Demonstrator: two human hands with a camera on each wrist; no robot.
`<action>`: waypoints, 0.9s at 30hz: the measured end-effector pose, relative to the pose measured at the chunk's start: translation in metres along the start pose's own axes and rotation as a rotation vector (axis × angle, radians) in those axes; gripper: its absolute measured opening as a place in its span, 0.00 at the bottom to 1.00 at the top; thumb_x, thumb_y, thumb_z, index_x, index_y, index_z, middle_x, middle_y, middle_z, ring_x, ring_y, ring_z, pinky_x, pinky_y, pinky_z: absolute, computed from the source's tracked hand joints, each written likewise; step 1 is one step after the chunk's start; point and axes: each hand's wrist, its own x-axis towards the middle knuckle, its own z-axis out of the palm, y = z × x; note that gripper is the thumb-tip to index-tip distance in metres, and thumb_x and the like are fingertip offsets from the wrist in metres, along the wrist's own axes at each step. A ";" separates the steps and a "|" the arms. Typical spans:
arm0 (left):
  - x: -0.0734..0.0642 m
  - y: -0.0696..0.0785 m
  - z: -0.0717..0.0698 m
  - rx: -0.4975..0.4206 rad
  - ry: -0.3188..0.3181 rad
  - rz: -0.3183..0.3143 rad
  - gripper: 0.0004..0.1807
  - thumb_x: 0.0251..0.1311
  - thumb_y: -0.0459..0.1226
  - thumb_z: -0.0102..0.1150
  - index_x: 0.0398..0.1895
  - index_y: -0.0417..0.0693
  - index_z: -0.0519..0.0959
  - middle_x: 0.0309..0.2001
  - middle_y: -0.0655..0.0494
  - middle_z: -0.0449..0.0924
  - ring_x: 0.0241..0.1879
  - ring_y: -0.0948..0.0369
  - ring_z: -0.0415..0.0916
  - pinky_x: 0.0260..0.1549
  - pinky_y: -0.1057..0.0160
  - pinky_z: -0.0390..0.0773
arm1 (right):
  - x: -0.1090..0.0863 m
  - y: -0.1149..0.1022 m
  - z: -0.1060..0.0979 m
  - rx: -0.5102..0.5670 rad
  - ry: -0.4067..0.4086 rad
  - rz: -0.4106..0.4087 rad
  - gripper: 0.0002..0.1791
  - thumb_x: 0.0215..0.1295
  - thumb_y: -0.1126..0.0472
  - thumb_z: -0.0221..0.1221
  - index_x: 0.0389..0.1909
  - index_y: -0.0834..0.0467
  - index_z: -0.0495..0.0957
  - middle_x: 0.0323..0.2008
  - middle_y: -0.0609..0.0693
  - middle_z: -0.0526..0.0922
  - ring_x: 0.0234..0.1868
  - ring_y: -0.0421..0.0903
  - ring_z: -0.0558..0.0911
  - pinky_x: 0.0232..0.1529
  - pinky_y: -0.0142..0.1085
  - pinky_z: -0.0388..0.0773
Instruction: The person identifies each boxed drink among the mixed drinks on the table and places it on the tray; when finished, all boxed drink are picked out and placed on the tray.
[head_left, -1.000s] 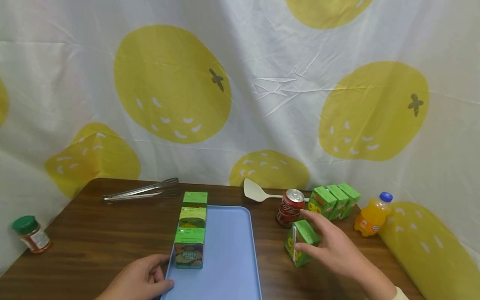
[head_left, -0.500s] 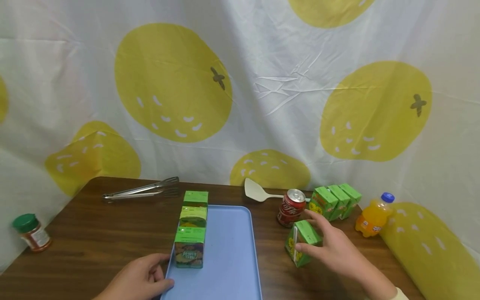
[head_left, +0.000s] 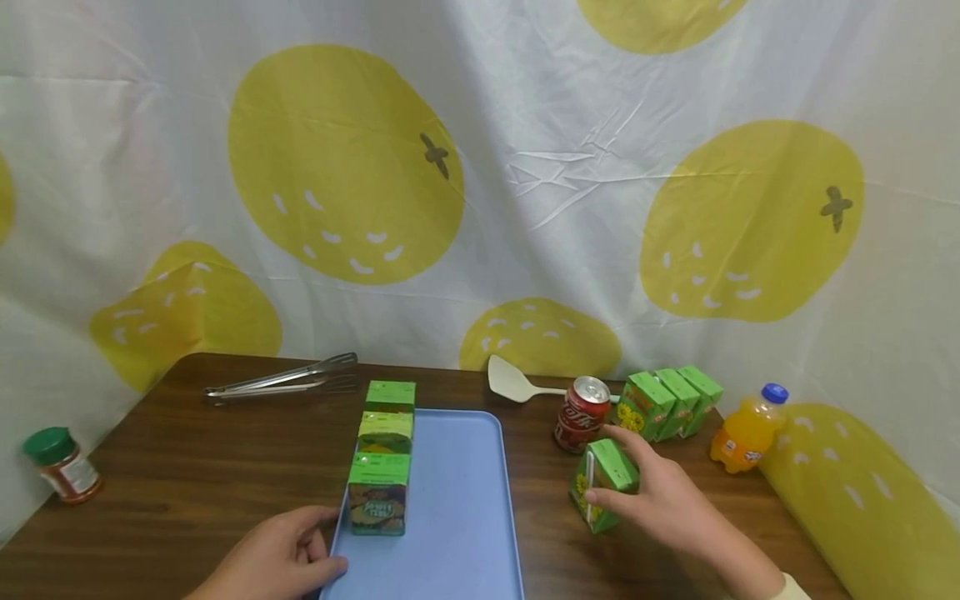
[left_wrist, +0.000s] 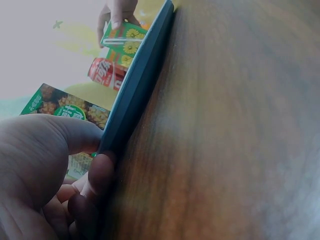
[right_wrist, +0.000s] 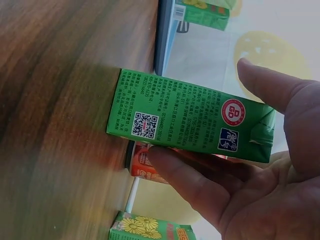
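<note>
My left hand (head_left: 281, 554) grips the left rim of a blue tray (head_left: 465, 500), with the thumb above the rim and fingers below in the left wrist view. Three green-topped juice boxes (head_left: 378, 504) form a row along the tray's left side. Right of the tray, my right hand (head_left: 660, 500) is around another green juice box (right_wrist: 190, 115) with a white straw on its side. In the right wrist view the thumb stands apart from this carton, while the fingers (right_wrist: 195, 182) lie along its opposite edge. That box stands nearly upright at the table (head_left: 543, 533).
A red soda can (head_left: 583, 415) stands just behind the right-hand box. Three more juice boxes (head_left: 667, 404) and an orange drink bottle (head_left: 748, 429) are at the back right. A white spatula (head_left: 513, 383), metal tongs (head_left: 285, 382) and a green-capped jar (head_left: 63, 467) lie or stand farther off.
My right hand and the box by it have shifted very slightly left since half a second ago. The left hand and the tray look unmoved.
</note>
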 end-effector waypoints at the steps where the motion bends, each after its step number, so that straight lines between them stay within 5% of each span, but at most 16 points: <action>1: 0.000 0.000 0.000 0.002 0.001 0.001 0.40 0.68 0.44 0.78 0.73 0.26 0.74 0.30 0.55 0.81 0.26 0.56 0.75 0.27 0.62 0.71 | 0.000 0.000 0.000 -0.002 -0.003 0.006 0.53 0.66 0.41 0.79 0.84 0.57 0.65 0.71 0.69 0.79 0.65 0.69 0.84 0.62 0.67 0.80; 9: 0.000 0.001 0.000 0.015 0.004 -0.018 0.41 0.68 0.45 0.79 0.73 0.27 0.75 0.30 0.55 0.81 0.26 0.57 0.75 0.27 0.62 0.72 | 0.002 0.000 0.001 -0.010 -0.014 0.039 0.54 0.66 0.40 0.79 0.84 0.59 0.64 0.72 0.72 0.77 0.66 0.68 0.83 0.62 0.66 0.80; 19: 0.001 -0.001 0.001 0.025 0.002 0.009 0.40 0.68 0.44 0.78 0.73 0.26 0.75 0.29 0.56 0.80 0.26 0.57 0.75 0.26 0.62 0.71 | 0.004 0.000 0.005 0.014 -0.022 0.082 0.49 0.64 0.46 0.81 0.77 0.62 0.69 0.46 0.55 0.87 0.39 0.46 0.82 0.40 0.43 0.81; 27: 0.002 -0.006 -0.001 0.036 0.005 0.055 0.39 0.67 0.45 0.78 0.71 0.25 0.76 0.28 0.57 0.80 0.24 0.59 0.74 0.25 0.63 0.71 | 0.005 0.004 0.009 0.019 -0.023 0.059 0.44 0.65 0.49 0.81 0.73 0.62 0.71 0.46 0.52 0.88 0.40 0.45 0.83 0.42 0.45 0.82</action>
